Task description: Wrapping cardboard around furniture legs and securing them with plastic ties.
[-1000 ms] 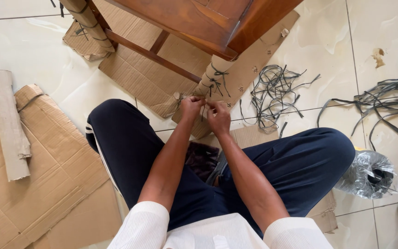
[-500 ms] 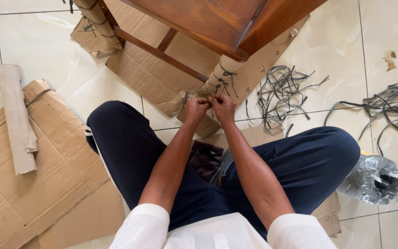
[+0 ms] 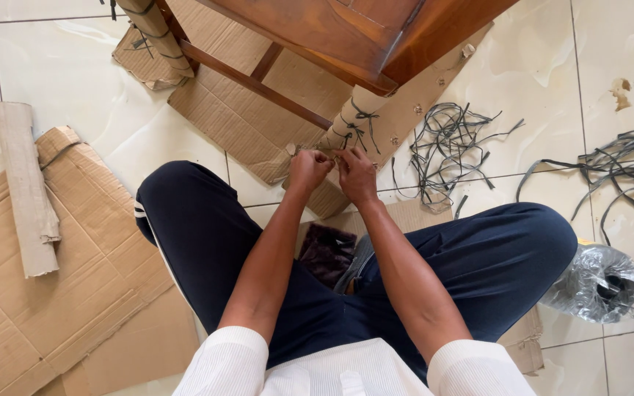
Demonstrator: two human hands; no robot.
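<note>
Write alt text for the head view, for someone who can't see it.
Seen from above, a seated person's left hand and right hand meet at the cardboard-wrapped leg of a wooden chair, pinching a dark strap tied around it. Flattened cardboard sheets lie on the tiled floor, a tangle of loose straps beyond the right knee.

Chair [image 3: 346, 29] wood above the hands: glossy reddish-brown. Chair leg [image 3: 346, 121] just beyond left hand [image 3: 308, 170] and right hand [image 3: 356, 176]: wrapped in tan cardboard, crossed by dark grey-green ties. Strap tangle [image 3: 445, 143] right of the hands: dark grey. Floor [image 3: 75, 88]: cream glossy tiles, thin grey grout lines. Flat cardboard [image 3: 53, 279] left of the hands: light brown, ribbed. Trousers [image 3: 207, 235]: navy, white side stripe. Sleeves [image 3: 229, 359]: white, fine ribbing. Bag [image 3: 599, 282] far right: clear silvery plastic.
</note>
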